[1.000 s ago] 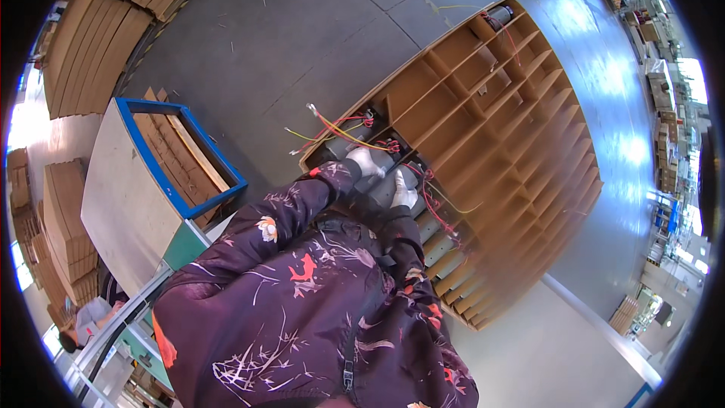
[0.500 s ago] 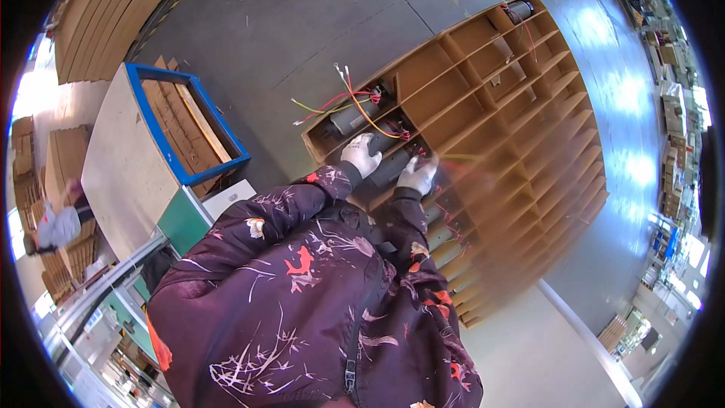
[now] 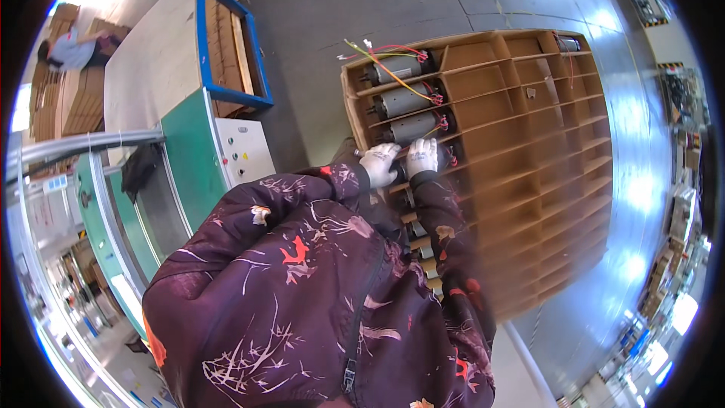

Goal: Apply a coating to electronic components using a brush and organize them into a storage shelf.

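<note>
My left hand (image 3: 380, 164), in a white glove, is closed round the left end of a dark cylindrical motor (image 3: 399, 172) at the near left of a cardboard divider box (image 3: 483, 98). On that motor's other end lies my gloved right hand (image 3: 423, 157), fingers curled over it. Between them the motor is mostly hidden. Just beyond my hands, three grey motors with red and yellow wires lie in their own compartments: a nearest one (image 3: 414, 128), a middle one (image 3: 404, 100) and a farthest one (image 3: 400, 68). More motors (image 3: 423, 251) show partly beside my right sleeve.
One motor (image 3: 568, 44) sits in the box's far right corner. To the left stand a blue-framed cabinet (image 3: 202, 38) and a grey control box (image 3: 245, 153) with buttons. Farther left are a metal rail (image 3: 91, 143), stacked cardboard (image 3: 79, 98) and another person (image 3: 72, 49).
The view has turned, so the box and cabinet appear shifted. My hands have moved nearer along the row of motors, and three motors now show beyond them.
</note>
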Motion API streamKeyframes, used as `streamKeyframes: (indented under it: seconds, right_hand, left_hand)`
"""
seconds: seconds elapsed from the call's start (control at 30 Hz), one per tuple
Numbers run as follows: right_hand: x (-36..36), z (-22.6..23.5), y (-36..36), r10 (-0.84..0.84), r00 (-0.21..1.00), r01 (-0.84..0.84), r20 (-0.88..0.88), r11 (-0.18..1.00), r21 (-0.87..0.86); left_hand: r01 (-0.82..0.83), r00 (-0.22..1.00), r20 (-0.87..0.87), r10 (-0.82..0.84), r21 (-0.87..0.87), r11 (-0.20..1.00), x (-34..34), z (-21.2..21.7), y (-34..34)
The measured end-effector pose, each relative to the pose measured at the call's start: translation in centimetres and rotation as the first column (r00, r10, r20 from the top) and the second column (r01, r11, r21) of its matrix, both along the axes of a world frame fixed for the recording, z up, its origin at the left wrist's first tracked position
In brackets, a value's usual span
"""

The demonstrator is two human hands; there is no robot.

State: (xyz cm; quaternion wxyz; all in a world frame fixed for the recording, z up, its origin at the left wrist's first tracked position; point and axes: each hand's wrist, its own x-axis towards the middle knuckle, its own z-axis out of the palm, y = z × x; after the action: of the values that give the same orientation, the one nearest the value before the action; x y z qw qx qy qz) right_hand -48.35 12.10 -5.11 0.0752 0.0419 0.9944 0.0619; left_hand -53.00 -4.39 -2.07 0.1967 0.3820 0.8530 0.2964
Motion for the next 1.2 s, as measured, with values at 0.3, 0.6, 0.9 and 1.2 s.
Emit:
streamKeyframes:
  seconds: [0.3, 0.6, 0.9, 1.2]
  right_hand:
    - [-0.7, 0.4, -0.3, 0.358, 0.931, -0.353, 0.075, 0.933, -0.077]
    - [-6.6, -1.8, 3.3, 0.195, 0.679, 0.050, 0.707, 0.949, -0.310]
    - [-13.8, 2.8, 4.2, -0.164, 0.986, 0.164, 0.002, 0.984, -0.065]
    - [-9.0, 0.3, 2.6, 0.196, 0.978, -0.187, 0.073, 0.976, -0.113]
  left_hand:
    - [-0.004, 0.941, 0.329, 0.075, -0.212, 0.977, -0.1, -6.7, 1.5]
    - [-0.039, 0.974, 0.204, 0.095, -0.264, 0.964, 1.3, -4.8, 3.8]
    - [0.036, 0.943, 0.328, 0.050, -0.250, 0.968, -0.3, -4.4, 3.5]
    - [-0.250, 0.934, -0.212, 0.287, 0.183, 0.951, -5.6, -0.8, 2.9]
